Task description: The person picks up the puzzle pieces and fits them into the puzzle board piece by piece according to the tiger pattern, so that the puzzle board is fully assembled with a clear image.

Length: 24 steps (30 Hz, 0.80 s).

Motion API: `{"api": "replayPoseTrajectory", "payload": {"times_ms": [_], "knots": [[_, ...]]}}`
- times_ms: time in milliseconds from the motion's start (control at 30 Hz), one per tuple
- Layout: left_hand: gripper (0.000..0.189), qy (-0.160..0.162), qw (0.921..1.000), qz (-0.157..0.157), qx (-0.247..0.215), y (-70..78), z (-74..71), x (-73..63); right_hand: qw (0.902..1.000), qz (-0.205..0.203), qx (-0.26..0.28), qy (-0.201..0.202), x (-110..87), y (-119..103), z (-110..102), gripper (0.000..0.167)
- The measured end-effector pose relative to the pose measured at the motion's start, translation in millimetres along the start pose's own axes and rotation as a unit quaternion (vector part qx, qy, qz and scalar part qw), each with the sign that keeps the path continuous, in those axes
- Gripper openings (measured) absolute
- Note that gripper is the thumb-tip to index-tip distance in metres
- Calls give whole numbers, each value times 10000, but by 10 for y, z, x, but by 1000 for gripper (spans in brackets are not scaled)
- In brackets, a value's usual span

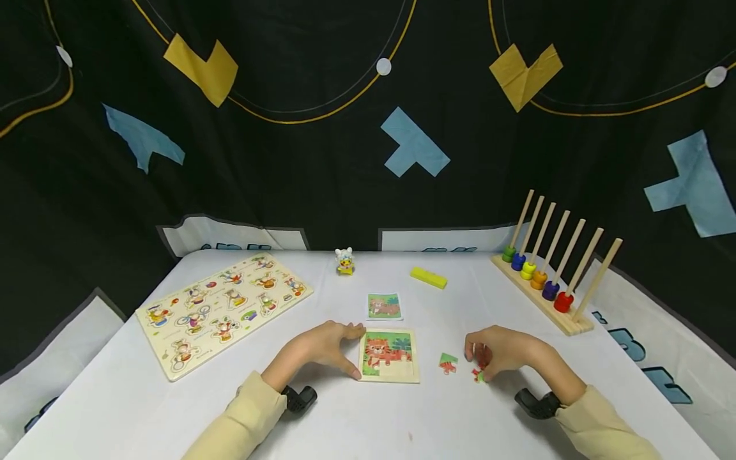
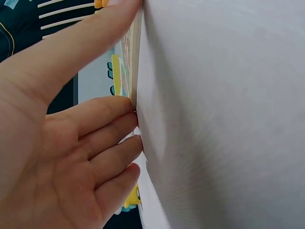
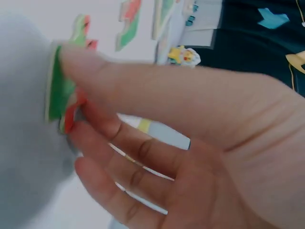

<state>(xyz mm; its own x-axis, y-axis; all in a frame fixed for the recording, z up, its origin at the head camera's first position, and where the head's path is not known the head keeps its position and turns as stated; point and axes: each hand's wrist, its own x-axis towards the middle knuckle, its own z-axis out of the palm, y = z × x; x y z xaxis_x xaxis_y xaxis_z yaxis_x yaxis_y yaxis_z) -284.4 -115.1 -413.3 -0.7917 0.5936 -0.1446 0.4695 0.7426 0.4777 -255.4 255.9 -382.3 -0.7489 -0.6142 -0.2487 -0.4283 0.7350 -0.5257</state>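
Note:
A square wooden puzzle tray lies on the table, a red tiger picture partly filling it and bare wood at its lower right. My left hand rests at the tray's left edge, thumb by the near corner and fingers at the far one. In the left wrist view its straight fingers touch the wooden rim. My right hand pinches a green and red puzzle piece between thumb and fingertips. Close by lie a small red and green piece and another loose piece.
Behind the tray lies a picture card, with a yellow block and a small figurine farther back. A large wooden picture board spans the left. At the right stands a peg rack with coloured rings.

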Motion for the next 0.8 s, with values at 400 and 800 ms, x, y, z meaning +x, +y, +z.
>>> {"api": "replayPoseTrajectory", "payload": {"times_ms": [400, 800], "knots": [[91, 16, 10000, -11, -10, 16, -18, -18, 9935, -1094, -73, 300, 34, -43, -70, 8], [91, 43, 10000, 33, -18, 23, -23, -12, 9865, -1371, 104, 885, 586, -482, 133, 10]]}}
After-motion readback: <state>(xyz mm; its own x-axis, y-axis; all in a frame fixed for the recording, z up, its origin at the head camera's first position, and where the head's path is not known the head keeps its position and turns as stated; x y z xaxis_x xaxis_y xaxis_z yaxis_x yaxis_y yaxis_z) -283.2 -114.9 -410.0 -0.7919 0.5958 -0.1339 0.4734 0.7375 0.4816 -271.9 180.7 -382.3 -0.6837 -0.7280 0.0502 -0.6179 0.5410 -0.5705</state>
